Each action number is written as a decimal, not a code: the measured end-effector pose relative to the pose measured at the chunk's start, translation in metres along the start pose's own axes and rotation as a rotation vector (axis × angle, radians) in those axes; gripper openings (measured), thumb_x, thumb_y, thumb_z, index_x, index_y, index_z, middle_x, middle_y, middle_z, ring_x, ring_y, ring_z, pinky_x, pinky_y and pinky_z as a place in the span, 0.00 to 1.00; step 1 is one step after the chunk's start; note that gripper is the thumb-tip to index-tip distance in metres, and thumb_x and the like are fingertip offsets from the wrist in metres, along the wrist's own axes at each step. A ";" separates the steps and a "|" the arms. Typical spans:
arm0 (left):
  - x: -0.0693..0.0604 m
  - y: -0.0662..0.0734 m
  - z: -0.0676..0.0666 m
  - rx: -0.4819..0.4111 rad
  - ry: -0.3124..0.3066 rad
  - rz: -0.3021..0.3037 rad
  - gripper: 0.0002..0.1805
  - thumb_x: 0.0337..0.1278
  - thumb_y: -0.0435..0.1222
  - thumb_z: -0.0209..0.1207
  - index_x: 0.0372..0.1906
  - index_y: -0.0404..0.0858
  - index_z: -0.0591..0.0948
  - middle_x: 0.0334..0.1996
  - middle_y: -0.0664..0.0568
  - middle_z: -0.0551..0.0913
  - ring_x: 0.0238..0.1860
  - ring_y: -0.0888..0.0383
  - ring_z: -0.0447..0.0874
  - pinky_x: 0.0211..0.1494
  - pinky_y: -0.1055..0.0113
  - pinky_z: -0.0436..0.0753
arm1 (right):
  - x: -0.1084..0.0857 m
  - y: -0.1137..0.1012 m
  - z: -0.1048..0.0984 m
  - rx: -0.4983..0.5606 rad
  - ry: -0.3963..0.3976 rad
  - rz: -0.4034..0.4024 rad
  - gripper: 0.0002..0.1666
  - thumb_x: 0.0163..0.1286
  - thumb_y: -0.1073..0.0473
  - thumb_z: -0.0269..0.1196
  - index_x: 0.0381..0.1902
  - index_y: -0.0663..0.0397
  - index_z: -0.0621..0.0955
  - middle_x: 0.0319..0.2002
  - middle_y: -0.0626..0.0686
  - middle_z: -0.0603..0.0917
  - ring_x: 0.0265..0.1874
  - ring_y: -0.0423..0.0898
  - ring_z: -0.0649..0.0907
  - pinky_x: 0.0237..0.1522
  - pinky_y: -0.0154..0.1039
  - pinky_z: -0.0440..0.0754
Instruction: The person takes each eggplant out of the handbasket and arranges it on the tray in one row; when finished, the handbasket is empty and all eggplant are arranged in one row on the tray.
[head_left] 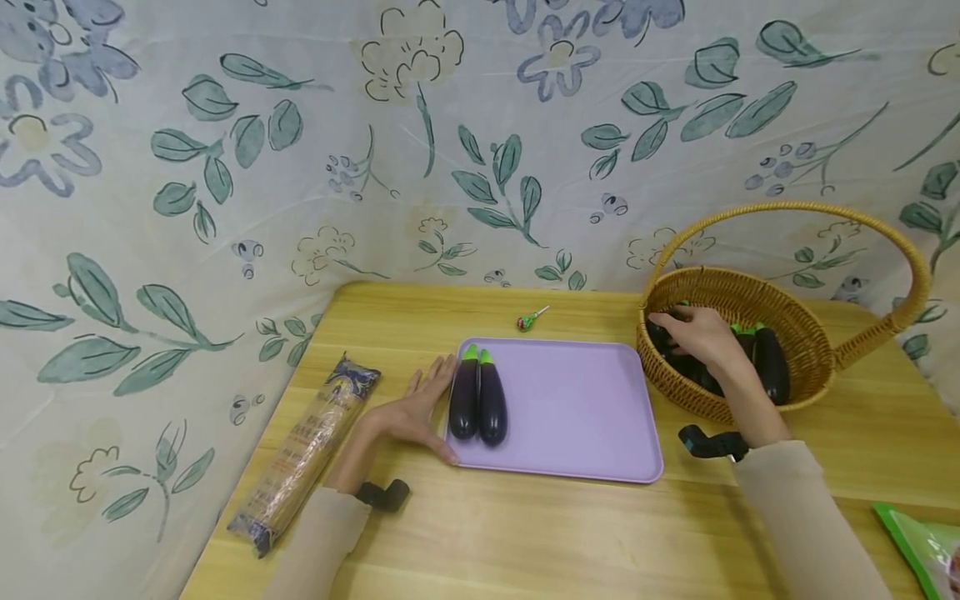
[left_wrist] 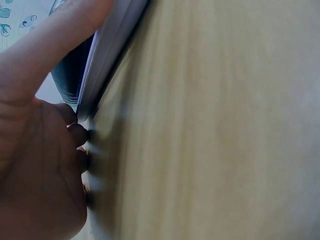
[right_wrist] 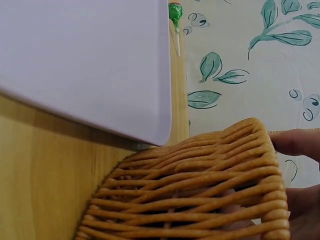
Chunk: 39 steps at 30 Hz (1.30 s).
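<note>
Two dark eggplants (head_left: 479, 400) lie side by side at the left end of a lilac tray (head_left: 573, 408). My left hand (head_left: 411, 415) rests with spread fingers along the tray's left edge, its thumb at the near corner; the left wrist view shows this hand (left_wrist: 40, 160) beside the tray's rim. My right hand (head_left: 705, 337) reaches inside a wicker basket (head_left: 813, 333), fingers bent over dark eggplants at its left side. Whether they grip one is hidden. In the right wrist view, that hand's fingers (right_wrist: 300, 142) show behind the basket wall (right_wrist: 200, 185).
More eggplants (head_left: 771, 367) lie in the basket, whose tall handle (head_left: 787, 206) arches above it. A green lollipop (head_left: 525, 322) lies behind the tray. A long clear packet (head_left: 307, 454) is at the left, and a green-edged bag (head_left: 926, 546) at the near right.
</note>
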<state>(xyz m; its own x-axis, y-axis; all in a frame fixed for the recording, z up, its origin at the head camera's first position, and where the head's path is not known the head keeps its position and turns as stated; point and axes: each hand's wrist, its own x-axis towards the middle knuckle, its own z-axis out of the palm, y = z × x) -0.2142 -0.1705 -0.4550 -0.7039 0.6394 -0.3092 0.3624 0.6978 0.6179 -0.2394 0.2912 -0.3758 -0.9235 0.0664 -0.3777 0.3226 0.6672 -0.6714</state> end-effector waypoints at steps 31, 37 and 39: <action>-0.002 0.003 -0.001 -0.014 0.002 0.008 0.88 0.29 0.56 0.84 0.83 0.39 0.29 0.84 0.40 0.24 0.84 0.44 0.18 0.84 0.40 0.25 | -0.044 0.022 -0.007 0.108 -0.002 -0.038 0.38 0.85 0.44 0.39 0.84 0.51 0.45 0.81 0.74 0.43 0.67 0.70 0.76 0.70 0.66 0.74; -0.001 0.002 0.000 -0.017 0.000 0.013 0.88 0.29 0.56 0.84 0.83 0.39 0.28 0.84 0.41 0.24 0.84 0.44 0.18 0.84 0.40 0.25 | -0.050 0.028 -0.009 0.108 -0.005 -0.052 0.37 0.86 0.45 0.40 0.84 0.51 0.45 0.80 0.77 0.45 0.68 0.72 0.74 0.70 0.65 0.74; -0.001 0.002 0.000 -0.019 0.000 0.013 0.88 0.29 0.56 0.84 0.83 0.39 0.28 0.84 0.41 0.24 0.84 0.45 0.18 0.84 0.40 0.25 | -0.053 0.030 -0.010 0.103 -0.009 -0.058 0.37 0.86 0.45 0.40 0.84 0.50 0.46 0.80 0.77 0.45 0.68 0.72 0.74 0.70 0.66 0.74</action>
<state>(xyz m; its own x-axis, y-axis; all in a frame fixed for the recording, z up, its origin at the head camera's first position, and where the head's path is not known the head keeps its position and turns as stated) -0.2127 -0.1695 -0.4529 -0.6991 0.6483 -0.3016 0.3598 0.6835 0.6351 -0.1830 0.3152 -0.3699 -0.9397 0.0231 -0.3413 0.2884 0.5900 -0.7542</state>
